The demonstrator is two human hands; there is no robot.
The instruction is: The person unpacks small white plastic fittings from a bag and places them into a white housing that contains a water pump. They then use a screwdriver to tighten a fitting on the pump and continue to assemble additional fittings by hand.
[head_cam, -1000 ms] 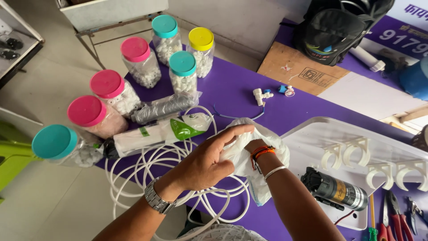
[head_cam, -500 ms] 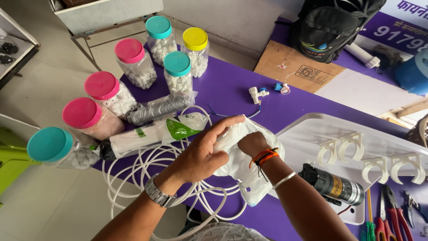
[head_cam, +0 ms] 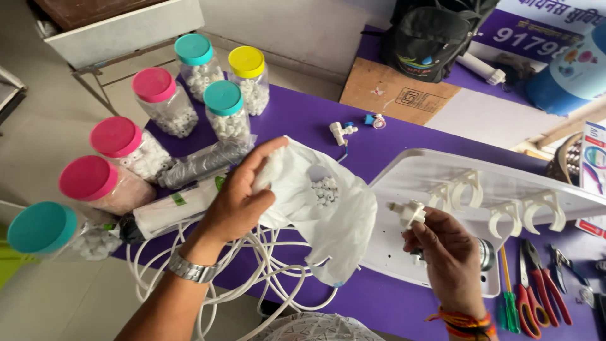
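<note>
Above the purple table (head_cam: 303, 120), left hand (head_cam: 243, 196) grips a white plastic bag (head_cam: 328, 218) open; right hand (head_cam: 445, 249) pinches a white fitting (head_cam: 409, 211) taken clear.

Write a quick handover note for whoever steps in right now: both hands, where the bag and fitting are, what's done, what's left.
Left hand: grips the white plastic bag by its top, held up over the purple table; small white parts show inside.
Right hand: pinches a small white fitting beside the white panel with clips.
Nearby: coiled white tubing under the bag, lidded jars of white parts at left, pliers and screwdrivers at right.
Done: one fitting is in hand outside the bag.
Left: fitting not yet attached to anything; bag not put down.
</note>
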